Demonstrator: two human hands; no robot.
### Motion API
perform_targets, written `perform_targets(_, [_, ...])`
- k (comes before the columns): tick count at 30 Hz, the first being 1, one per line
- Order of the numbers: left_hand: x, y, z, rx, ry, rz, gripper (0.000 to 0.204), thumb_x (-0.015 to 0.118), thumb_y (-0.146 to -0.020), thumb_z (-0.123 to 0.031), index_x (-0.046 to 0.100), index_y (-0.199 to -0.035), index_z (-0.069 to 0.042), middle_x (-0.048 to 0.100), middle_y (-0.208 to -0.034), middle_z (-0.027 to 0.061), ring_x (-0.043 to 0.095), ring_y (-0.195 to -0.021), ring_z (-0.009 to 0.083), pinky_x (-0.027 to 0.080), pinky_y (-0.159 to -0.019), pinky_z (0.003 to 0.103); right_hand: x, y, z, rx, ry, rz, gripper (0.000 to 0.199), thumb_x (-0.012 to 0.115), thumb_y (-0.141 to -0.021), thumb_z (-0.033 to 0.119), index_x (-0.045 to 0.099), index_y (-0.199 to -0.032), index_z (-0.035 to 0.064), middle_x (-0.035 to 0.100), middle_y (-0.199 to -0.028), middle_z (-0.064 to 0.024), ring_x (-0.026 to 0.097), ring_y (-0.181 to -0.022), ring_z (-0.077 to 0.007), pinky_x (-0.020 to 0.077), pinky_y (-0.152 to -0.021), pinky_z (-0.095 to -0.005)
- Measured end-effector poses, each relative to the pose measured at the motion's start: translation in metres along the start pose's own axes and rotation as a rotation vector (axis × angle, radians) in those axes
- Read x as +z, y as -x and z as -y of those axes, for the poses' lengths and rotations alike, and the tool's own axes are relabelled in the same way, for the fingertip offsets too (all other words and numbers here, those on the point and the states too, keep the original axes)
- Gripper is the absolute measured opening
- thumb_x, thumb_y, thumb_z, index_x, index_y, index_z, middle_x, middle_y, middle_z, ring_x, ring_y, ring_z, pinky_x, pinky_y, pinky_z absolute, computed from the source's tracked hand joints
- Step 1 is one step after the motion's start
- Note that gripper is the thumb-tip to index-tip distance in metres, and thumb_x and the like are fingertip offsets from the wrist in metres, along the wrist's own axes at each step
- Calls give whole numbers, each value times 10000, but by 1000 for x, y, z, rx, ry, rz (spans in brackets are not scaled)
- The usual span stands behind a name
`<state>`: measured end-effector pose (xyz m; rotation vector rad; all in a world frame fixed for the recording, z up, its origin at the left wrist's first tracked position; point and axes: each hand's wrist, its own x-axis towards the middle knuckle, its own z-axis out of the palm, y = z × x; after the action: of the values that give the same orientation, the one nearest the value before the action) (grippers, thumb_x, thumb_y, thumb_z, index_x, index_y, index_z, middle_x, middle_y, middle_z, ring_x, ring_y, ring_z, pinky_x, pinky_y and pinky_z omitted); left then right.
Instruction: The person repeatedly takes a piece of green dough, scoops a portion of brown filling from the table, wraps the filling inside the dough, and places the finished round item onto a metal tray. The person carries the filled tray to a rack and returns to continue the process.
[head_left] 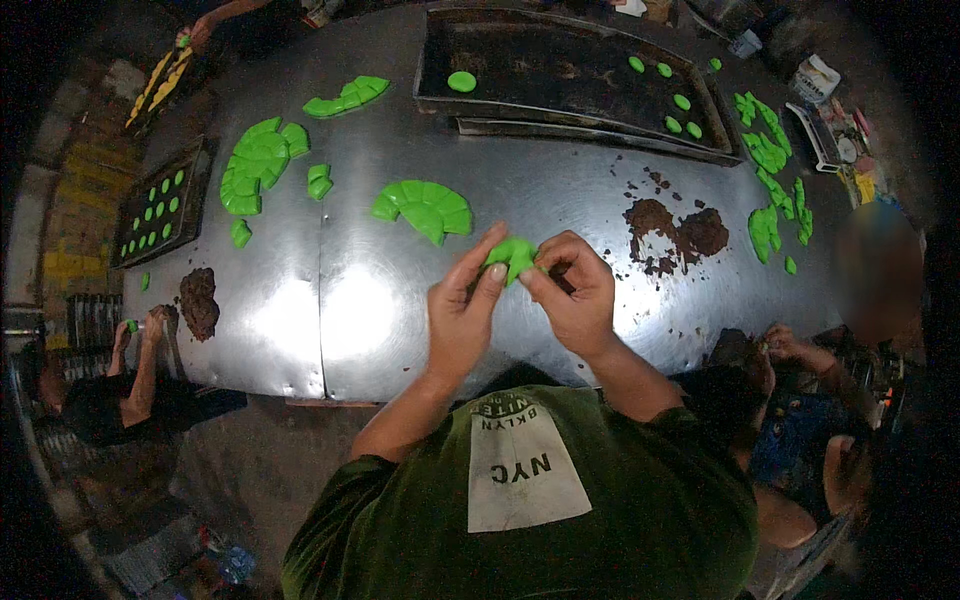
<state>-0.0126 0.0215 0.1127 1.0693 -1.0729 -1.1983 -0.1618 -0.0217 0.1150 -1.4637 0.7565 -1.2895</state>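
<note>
Above the near middle of the metal table, both my hands hold a soft bright green dough piece [513, 257] between them. My left hand [462, 310] pinches its left side with the thumb and fingers. On its other side, my right hand [582, 300] presses the dough with the thumb, its fingers curled. Something dark shows under the curled right fingers; whether it is filling or shadow I cannot tell. Just beyond my hands lies a fan of cut green dough [425, 207]. Crumbly brown filling [702, 232] is heaped to the right.
A large dark tray [560, 112] with several green rounds stands at the back. A smaller tray [160, 205] with green pieces is at left. More cut dough [258, 160] and brown filling [198, 303] lie there. Co-workers' hands [150, 330] work at left, right and far left.
</note>
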Motion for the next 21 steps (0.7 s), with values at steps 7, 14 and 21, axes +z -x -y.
perform_targets(7, [2,42,-32,11,102,262,862,523,-988,-380,-25,-1520,18,57,-1596,229,116,-1468,317,177,-1169,413,32,32,19,-474,614,-60,233,678,-803,-28,637,-1031,-14,577,-1024,-183,628,-850,-303,530,-675,-354])
perform_targets(14, [-19,57,-46,65,141,-21,411,597,-967,-154,458,-1324,-6,523,-1308,129,536,-1178,219,454,-1014,376,19,46,66,-317,324,121,285,713,-808,-40,610,-1073,-63,580,-968,-161,604,-820,-217,509,-684,-300])
perform_targets(21, [-23,64,-51,-152,497,160,206,563,-982,-139,553,-1141,-8,600,-1141,109,619,-1010,186,520,-912,321,12,45,98,-535,516,314,332,698,-844,71,600,-1150,-11,563,-1042,-183,631,-847,-313,537,-688,-351])
